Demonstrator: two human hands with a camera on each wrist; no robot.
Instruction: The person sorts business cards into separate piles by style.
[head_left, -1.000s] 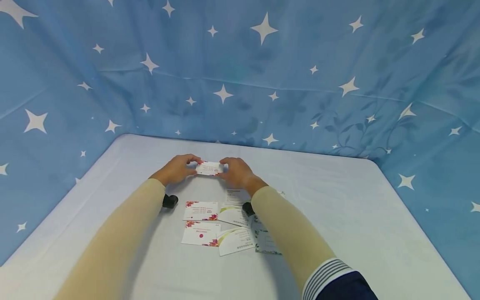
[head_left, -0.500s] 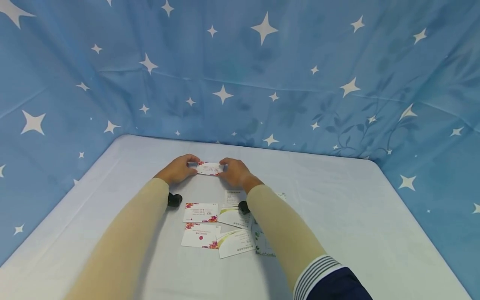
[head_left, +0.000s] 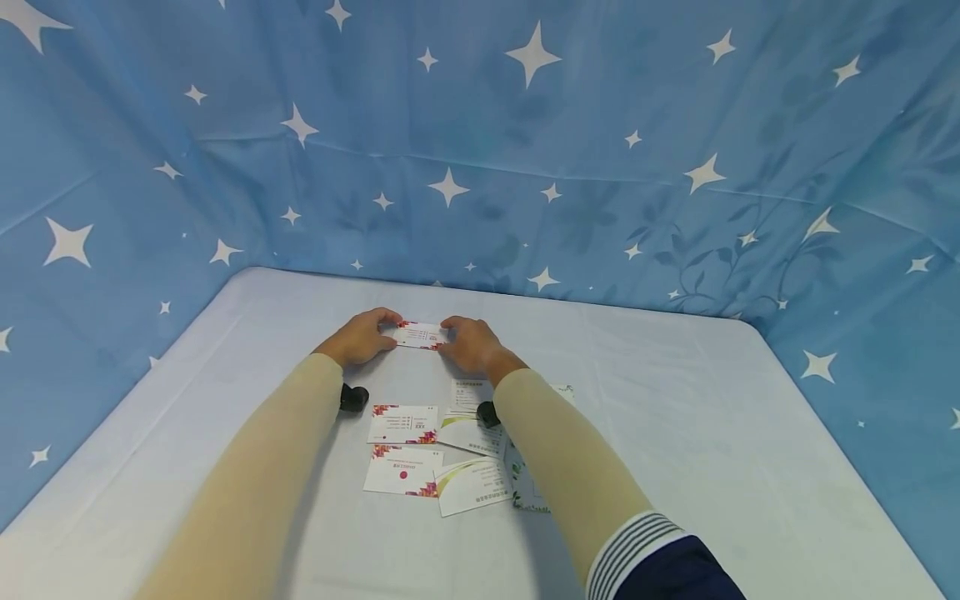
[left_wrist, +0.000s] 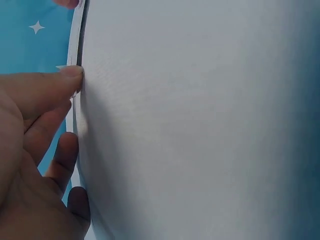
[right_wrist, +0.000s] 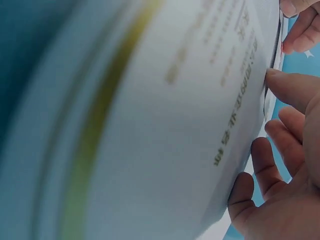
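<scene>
Near the far side of the table, a white business card (head_left: 420, 335) with red floral corners is held level between both hands. My left hand (head_left: 362, 335) pinches its left end with thumb and fingers. At the opposite end my right hand (head_left: 472, 344) pinches it the same way. In the left wrist view, the thumb and index finger of the left hand (left_wrist: 40, 130) meet at a thin card edge. The right wrist view has the right hand (right_wrist: 285, 150) at the right side, beyond a blurred card with a gold stripe (right_wrist: 105, 100).
Closer in lie two red-floral cards (head_left: 402, 425), two cards with a yellow-green curve (head_left: 472, 486), a text card (head_left: 470, 392) and a green-leaf card (head_left: 528, 492) partly under the right forearm. A white cloth covers the table (head_left: 712, 433); a blue star curtain (head_left: 480, 125) hangs behind.
Both hands keep their pinch on the card, which stays in nearly the same place. The left forearm has shifted slightly right and the right forearm slightly left.
</scene>
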